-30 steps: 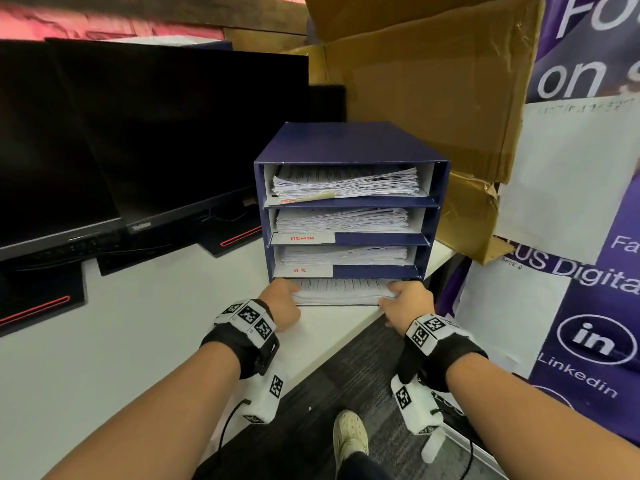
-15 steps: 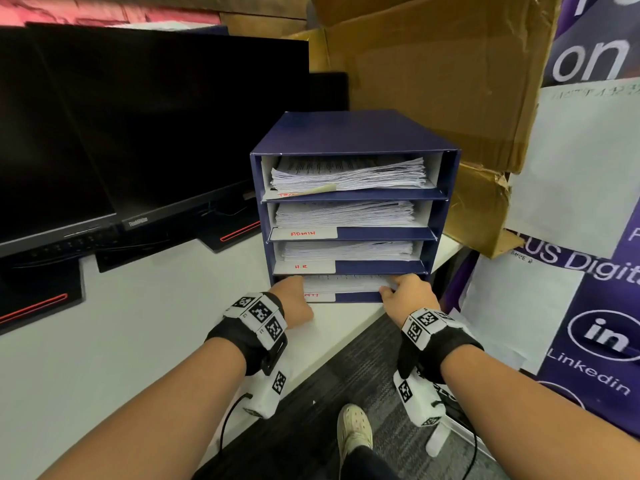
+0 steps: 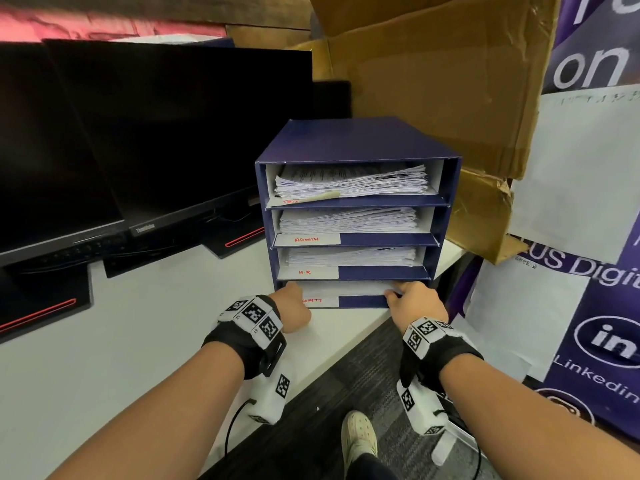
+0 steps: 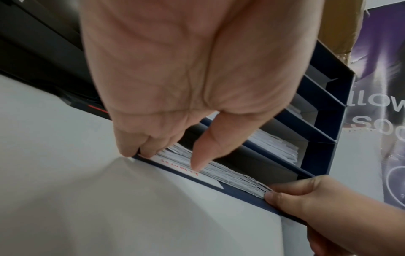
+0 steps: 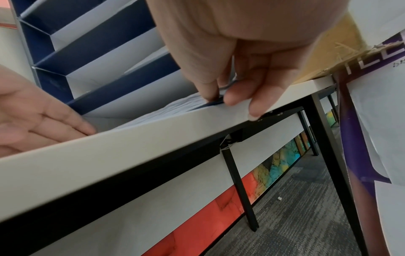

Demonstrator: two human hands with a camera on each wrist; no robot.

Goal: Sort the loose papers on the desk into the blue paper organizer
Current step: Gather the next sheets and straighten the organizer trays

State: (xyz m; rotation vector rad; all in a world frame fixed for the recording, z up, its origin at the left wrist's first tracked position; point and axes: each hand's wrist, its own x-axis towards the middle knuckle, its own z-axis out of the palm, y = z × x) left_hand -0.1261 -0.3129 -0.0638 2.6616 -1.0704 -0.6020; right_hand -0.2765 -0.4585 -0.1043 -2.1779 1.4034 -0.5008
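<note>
The blue paper organizer (image 3: pixel 356 140) stands on the white desk (image 3: pixel 138 323) with four shelves, each holding white sheets. A paper stack (image 3: pixel 346 289) lies in the bottom slot, its front edge close to the blue lip. My left hand (image 3: pixel 292 301) is at the slot's left front corner; its straight fingertips (image 4: pixel 149 152) touch the stack (image 4: pixel 230 175) there. My right hand (image 3: pixel 412 299) is at the right front corner, thumb and forefinger pinching the stack's corner (image 4: pixel 266 191). In the right wrist view that hand (image 5: pixel 219 97) sits at the desk's front edge against the sheets (image 5: pixel 175 105).
Black monitors (image 3: pixel 156 133) stand left of and behind the organizer. A torn cardboard box (image 3: pixel 433 81) leans behind it on the right. A purple poster with white sheets (image 3: pixel 606 306) closes off the right side. My shoe (image 3: pixel 358 434) is on the carpet below the desk edge.
The stack that stuck out of the bottom slot has slid in until only its front edge shows. Both hands moved forward with it to the slot's corners.
</note>
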